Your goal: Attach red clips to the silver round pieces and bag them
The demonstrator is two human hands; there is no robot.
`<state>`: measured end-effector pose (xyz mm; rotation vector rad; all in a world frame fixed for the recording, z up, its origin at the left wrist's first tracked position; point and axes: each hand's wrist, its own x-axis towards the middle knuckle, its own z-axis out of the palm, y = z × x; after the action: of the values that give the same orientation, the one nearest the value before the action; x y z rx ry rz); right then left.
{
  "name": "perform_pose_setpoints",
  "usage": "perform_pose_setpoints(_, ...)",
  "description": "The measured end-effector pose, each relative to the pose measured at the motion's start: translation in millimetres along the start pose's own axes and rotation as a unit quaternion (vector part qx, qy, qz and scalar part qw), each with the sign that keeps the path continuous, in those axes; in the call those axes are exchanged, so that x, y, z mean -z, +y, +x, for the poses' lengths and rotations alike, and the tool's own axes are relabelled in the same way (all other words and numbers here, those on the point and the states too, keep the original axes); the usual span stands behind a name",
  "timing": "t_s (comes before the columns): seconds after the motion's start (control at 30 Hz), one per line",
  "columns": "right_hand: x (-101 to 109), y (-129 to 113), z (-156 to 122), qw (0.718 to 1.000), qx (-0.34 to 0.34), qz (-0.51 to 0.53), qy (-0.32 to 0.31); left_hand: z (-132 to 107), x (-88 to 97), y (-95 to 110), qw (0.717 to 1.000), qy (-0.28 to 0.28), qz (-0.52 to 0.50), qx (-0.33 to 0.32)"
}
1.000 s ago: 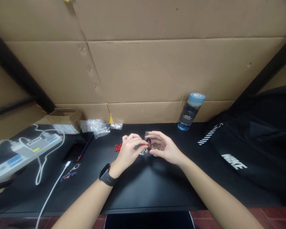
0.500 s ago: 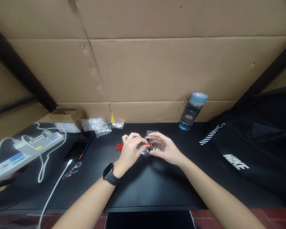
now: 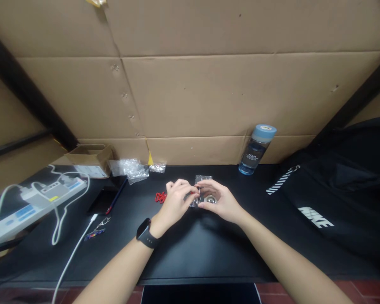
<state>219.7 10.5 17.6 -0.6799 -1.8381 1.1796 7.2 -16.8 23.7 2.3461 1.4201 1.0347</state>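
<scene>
Both hands meet over the middle of the black table (image 3: 190, 249). My left hand (image 3: 176, 202), with a black watch on the wrist, pinches a small silver and red object (image 3: 196, 197). My right hand (image 3: 218, 201) has its fingers curled round the same small object from the other side. A small silver round part (image 3: 211, 199) shows under the right fingers. A short red cord (image 3: 160, 196) lies just left of the left hand. A small clear plastic bag (image 3: 203, 179) lies just beyond the fingers.
A blue-capped water bottle (image 3: 256, 150) stands by the cardboard wall. A black bag (image 3: 335, 198) fills the right side. At the left are a power strip (image 3: 34, 202) with white cables, a cardboard box (image 3: 88, 158), clear bags (image 3: 129, 168), a phone (image 3: 101, 202) and a keyring (image 3: 96, 228).
The fingers of both hands have drawn closer together around the small object. The view has shifted slightly.
</scene>
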Motion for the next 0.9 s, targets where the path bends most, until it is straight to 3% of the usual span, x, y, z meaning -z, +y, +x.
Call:
perform_pose_setpoints(0.33,-4.4,4.8,0.0,0.994,-0.005,-0.108,0.025,0.4,-9.3,-0.5,0.994,-0.013,-0.067,0.083)
perform_pose_setpoints(0.47,-5.5,8.8,-1.1,0.998,-0.04,-0.032,0.026,0.5,-10.9,-2.7,0.994,-0.01,-0.093,0.064)
perform_pose_setpoints(0.67,-12.2,13.0,-1.1,0.989,-0.109,0.088,0.038,-0.3,-11.6,-1.3,0.999,-0.004,-0.024,0.029)
perform_pose_setpoints(0.9,-6.5,12.5,0.6,0.995,-0.093,0.022,0.04,0.0,-18.3,-2.0,0.997,0.003,-0.032,0.063)
